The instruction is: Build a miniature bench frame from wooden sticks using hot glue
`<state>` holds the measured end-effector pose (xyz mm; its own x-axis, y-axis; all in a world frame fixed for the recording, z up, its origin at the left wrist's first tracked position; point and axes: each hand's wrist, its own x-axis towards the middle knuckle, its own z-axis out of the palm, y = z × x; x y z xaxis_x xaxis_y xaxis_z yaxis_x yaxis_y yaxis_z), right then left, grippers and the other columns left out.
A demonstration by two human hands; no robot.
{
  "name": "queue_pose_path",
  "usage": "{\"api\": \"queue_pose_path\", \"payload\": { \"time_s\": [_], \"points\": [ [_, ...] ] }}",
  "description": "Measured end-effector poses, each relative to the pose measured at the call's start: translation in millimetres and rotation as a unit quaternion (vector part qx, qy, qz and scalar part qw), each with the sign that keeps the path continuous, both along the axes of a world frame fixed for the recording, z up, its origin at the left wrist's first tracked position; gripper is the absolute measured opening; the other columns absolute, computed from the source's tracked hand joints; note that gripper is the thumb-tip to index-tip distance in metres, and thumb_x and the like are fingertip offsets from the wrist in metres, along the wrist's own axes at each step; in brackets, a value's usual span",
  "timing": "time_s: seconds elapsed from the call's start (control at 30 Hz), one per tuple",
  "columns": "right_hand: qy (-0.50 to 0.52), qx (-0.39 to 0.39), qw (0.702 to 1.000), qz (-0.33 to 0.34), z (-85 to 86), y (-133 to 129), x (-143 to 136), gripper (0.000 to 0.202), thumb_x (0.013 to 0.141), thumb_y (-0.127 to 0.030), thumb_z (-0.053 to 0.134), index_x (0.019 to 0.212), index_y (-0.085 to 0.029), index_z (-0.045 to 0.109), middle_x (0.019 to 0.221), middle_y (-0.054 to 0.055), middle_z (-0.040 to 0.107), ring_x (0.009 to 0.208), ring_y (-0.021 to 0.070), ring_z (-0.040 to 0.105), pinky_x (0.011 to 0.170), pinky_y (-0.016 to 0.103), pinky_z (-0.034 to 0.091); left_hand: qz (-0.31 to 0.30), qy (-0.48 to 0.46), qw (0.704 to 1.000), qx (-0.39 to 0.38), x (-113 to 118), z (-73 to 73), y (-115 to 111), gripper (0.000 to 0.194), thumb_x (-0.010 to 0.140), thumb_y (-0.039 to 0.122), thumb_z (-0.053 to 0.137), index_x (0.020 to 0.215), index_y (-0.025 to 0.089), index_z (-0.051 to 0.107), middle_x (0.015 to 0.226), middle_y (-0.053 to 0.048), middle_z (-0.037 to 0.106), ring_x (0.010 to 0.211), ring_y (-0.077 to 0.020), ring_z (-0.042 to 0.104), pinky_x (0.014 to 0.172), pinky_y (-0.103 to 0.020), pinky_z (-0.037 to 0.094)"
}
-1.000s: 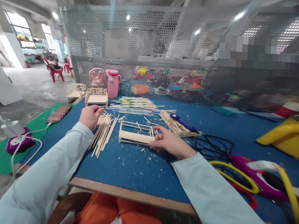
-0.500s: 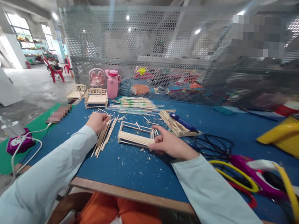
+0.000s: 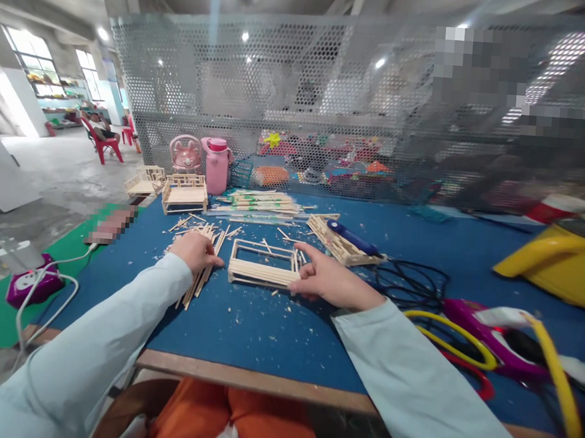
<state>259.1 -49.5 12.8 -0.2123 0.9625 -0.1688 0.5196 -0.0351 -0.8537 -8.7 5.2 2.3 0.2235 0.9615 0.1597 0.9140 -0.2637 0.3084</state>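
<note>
My right hand [image 3: 328, 275] grips the right end of a small rectangular frame [image 3: 263, 270] built from thin wooden sticks, its thumb low at the corner and its index finger along the top. Several sticks lie side by side across the near part of this frame; the far part is an open outline. To its left, my left hand [image 3: 195, 251] rests over a bundle of loose wooden sticks [image 3: 198, 286], thumb pointing right and apart from the other fingers, which are partly hidden. No stick clearly shows within its grasp.
Behind stand a small stick-built bed model [image 3: 186, 195], a pink bottle [image 3: 216, 167] and packs of sticks [image 3: 263, 202]. A blue glue gun [image 3: 354, 238] lies on another stick piece to the right. Cables, a purple power strip [image 3: 494, 336] and a yellow kettle-like object [image 3: 560, 261] fill the right side.
My left hand has moved slightly right and lower over the loose sticks, its thumb now reaching out. My right hand stays on the frame. The view has shifted slightly.
</note>
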Motion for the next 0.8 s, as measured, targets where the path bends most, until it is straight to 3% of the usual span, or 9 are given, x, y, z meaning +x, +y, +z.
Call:
{"api": "queue_pose_path", "payload": {
  "time_s": [0.23,0.47,0.6,0.67,0.73,0.8],
  "points": [
    [0.0,0.004,1.0,-0.01,3.6,-3,-6,0.089,0.059,-0.013,0.065,0.134,-0.013,0.018,0.046,-0.011,0.048,0.038,0.0078,0.045,0.036,0.017,0.033,0.014,-0.006,1.0,-0.018,-2,-5.6,4,0.015,0.057,0.029,0.06,0.044,0.021,0.062,0.049,-0.005,0.06,0.061,-0.0205,0.059,0.058,-0.025,0.039],
    [-0.012,0.009,1.0,-0.001,3.0,-3,-10,0.089,0.061,-0.015,0.064,0.135,-0.01,0.015,0.048,-0.011,0.046,0.041,0.0089,0.044,0.039,0.019,0.033,0.047,-0.095,0.994,-0.017,-9,0.8,5,0.032,0.062,0.029,0.056,0.032,0.02,0.047,0.036,-0.005,0.05,0.054,-0.0224,0.058,0.059,-0.03,0.039],
    [-0.093,0.092,0.991,-0.008,5.8,-2,-4,0.076,0.063,-0.03,0.067,0.128,-0.012,0.033,0.06,-0.004,0.054,0.05,0.0105,0.048,0.044,0.021,0.034,0.067,-0.186,0.98,0.002,-13,12.7,4,0.022,0.069,0.031,0.052,0.051,0.018,0.052,0.042,-0.002,0.055,0.049,-0.017,0.057,0.055,-0.027,0.042],
    [-0.126,0.167,0.977,-0.041,10.3,-2,-2,0.058,0.066,-0.038,0.064,0.115,-0.013,0.048,0.065,-0.001,0.055,0.055,0.0117,0.049,0.049,0.022,0.036,0.047,-0.323,0.945,0.014,-8,20.1,-1,0.015,0.071,0.032,0.053,0.068,0.018,0.052,0.052,0.0,0.06,0.053,-0.0139,0.059,0.055,-0.024,0.045],
    [-0.124,0.251,0.956,-0.092,14.7,-5,-4,0.039,0.072,-0.043,0.057,0.099,-0.014,0.057,0.064,0.0,0.055,0.056,0.0127,0.049,0.053,0.024,0.038,-0.006,-0.523,0.852,0.005,0,25.9,-9,0.022,0.065,0.031,0.062,0.074,0.018,0.047,0.059,0.001,0.063,0.06,-0.0132,0.063,0.058,-0.023,0.048],
    [-0.096,0.329,0.931,-0.123,16.7,-10,-10,0.031,0.078,-0.043,0.05,0.09,-0.015,0.059,0.066,0.002,0.056,0.059,0.0135,0.051,0.057,0.025,0.04,-0.051,-0.65,0.758,-0.031,12,27.7,-20,0.032,0.059,0.029,0.07,0.075,0.018,0.045,0.065,0.0,0.066,0.065,-0.0137,0.065,0.058,-0.022,0.049]
  ]
}}
